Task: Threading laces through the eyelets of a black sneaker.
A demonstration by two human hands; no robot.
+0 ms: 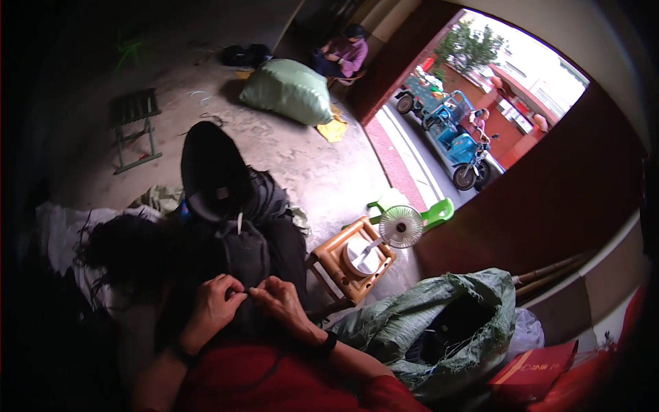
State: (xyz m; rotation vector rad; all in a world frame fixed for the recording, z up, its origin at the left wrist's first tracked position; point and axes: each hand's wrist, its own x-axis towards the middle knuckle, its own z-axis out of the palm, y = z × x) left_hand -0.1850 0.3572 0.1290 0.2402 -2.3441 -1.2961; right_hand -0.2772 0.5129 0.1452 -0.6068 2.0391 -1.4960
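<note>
My left hand [218, 303] and my right hand [280, 302] meet over my lap, each closed in a pinch with the fingertips almost touching. What lies between the fingers is too small and dark to make out. Under them is black fabric [245, 255] with a short pale cord at its top. Beyond it, at my knees, stands a black, curved, brim-like piece [214, 168] with a small pale label. A dark shaggy heap [130, 250] lies to the left on whitish cloth.
To the right, a small white fan [400, 226] stands on a bamboo stool [338, 275] beside a green plastic stool [437, 213]. An open green woven sack [412, 319] is close by my right arm. Farther off are a folding stool [135, 127], a full pale sack [287, 90] and a seated person [349, 53].
</note>
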